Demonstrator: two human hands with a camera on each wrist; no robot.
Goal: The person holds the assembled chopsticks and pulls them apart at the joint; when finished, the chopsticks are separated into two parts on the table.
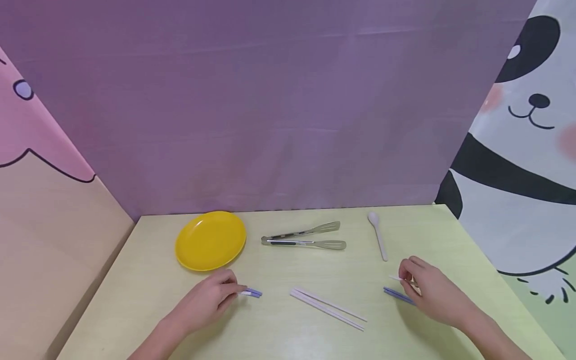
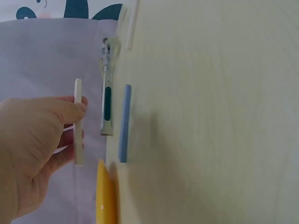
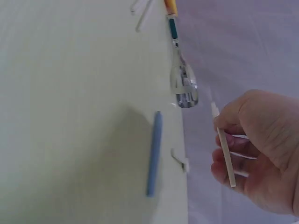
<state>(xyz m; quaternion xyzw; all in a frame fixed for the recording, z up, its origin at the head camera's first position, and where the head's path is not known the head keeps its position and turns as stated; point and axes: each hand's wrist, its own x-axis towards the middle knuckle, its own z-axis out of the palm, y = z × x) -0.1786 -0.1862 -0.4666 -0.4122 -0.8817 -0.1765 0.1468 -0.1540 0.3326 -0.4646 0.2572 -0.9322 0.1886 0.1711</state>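
My left hand (image 1: 211, 300) pinches a short white stick (image 2: 78, 121) between thumb and fingertips, raised over the table. Just beneath it in the head view lies a pair of short blue sticks (image 1: 254, 293). On the other side, my right hand (image 1: 434, 290) pinches another slim white stick (image 3: 226, 156), its tapered tip poking out past the fingers. Another blue pair (image 1: 398, 295) lies on the table below that hand, partly hidden by it. Between the hands rest several long white chopsticks (image 1: 326, 307), set at a slant.
A yellow plate (image 1: 211, 241) stands at the back left. Metal tongs (image 1: 306, 237) lie spread at the back middle, with a pale spoon (image 1: 378, 236) to their right. A purple cloth (image 1: 288, 110) hangs behind the table's far edge.
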